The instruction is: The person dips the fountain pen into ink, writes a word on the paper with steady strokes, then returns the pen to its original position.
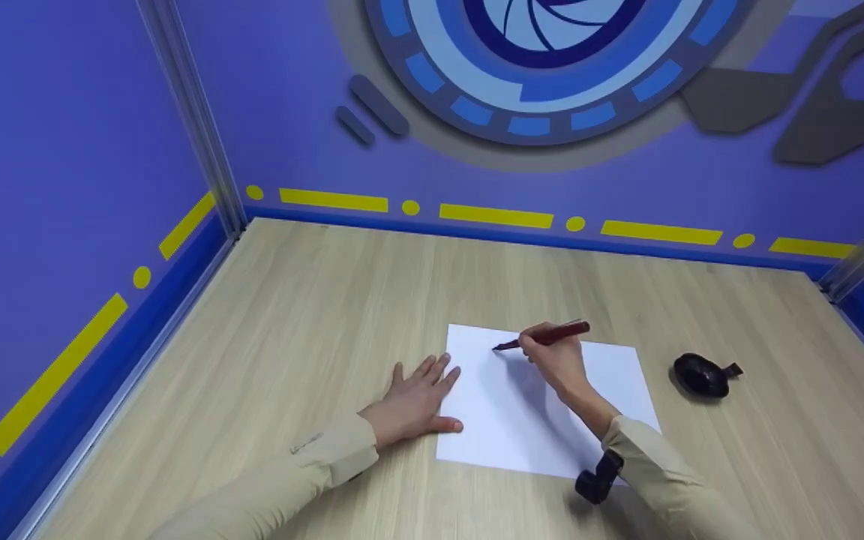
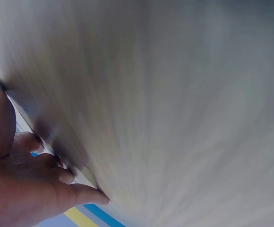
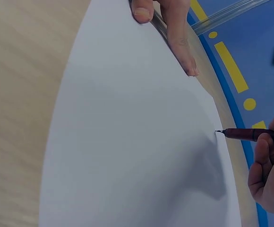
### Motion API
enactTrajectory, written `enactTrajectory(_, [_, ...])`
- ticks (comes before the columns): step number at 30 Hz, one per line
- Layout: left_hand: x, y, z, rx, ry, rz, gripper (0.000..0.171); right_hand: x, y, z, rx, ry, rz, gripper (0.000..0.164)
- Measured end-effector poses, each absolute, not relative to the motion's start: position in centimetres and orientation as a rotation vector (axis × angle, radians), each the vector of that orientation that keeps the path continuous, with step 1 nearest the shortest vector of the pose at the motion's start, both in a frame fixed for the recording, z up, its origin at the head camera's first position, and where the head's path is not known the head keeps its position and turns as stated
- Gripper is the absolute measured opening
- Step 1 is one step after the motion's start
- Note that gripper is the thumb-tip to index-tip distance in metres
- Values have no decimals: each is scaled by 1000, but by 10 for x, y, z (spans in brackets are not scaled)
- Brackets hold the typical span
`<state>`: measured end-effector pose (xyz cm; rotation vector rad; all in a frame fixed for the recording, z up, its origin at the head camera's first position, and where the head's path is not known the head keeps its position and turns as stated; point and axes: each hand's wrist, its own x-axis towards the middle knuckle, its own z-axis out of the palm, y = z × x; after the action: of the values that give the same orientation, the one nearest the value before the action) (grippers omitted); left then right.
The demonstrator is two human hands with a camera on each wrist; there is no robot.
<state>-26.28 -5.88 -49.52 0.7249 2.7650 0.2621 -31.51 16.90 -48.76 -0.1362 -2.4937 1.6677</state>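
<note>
A white sheet of paper lies on the wooden table, its surface bare of marks in the head view. My right hand grips a dark red pen above the sheet's upper part. In the right wrist view, the tip of the pen is right at the paper, near its far edge. My left hand lies flat with fingers spread at the sheet's left edge, thumb and fingertips over the margin. The left wrist view shows the left hand low against the tabletop.
A glossy black rounded object with a small dark tab rests on the table right of the paper. Blue panels with yellow dashes wall the table's back and sides. A black camera hangs from the right wrist.
</note>
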Motion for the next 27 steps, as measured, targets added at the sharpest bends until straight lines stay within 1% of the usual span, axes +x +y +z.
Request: enactTrajectory(27, [-263, -58, -496, 716, 2758, 264, 86, -310, 190, -487, -234, -2482, 1686, 13])
